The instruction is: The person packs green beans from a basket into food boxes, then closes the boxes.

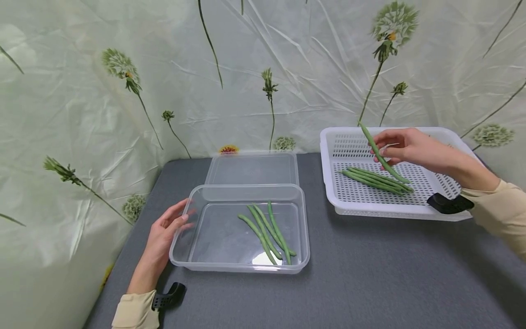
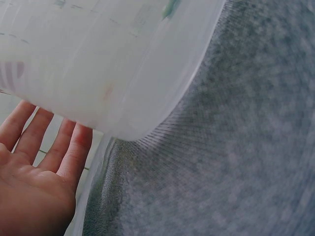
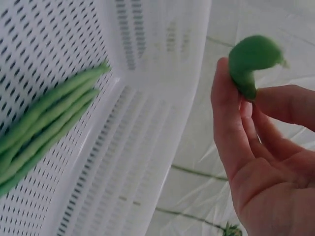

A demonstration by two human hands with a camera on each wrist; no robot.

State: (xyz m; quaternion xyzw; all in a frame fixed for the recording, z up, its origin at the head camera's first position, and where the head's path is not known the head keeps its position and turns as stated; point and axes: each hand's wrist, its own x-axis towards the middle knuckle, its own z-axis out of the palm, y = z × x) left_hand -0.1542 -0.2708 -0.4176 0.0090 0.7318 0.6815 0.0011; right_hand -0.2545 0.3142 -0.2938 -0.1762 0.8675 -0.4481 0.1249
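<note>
Your grey table (image 1: 370,283) carries two big pieces: one white perforated basket (image 1: 411,212) on your right and one clear plastic container (image 1: 240,267) in front of you, with a single clear lid (image 1: 252,169) lying flat just behind the container and touching its far rim.

Next come the beans. Four lie in the clear container (image 1: 265,230), their long axes running from the far side toward you and fanning slightly. A small bundle (image 1: 376,179) lies on the basket floor, running left to right — I cannot count it exactly.

One more green bean (image 1: 380,153) is in your right hand (image 1: 404,147), raised over the basket, tilted with its upper end to the far left and its lower end down toward the bundle. Your thumb and fingertips (image 3: 231,98) pinch it near the middle.

Your left hand (image 1: 166,228) rests against the container's left wall — fingers (image 2: 69,147) straight, close together, gripping nothing.
</note>
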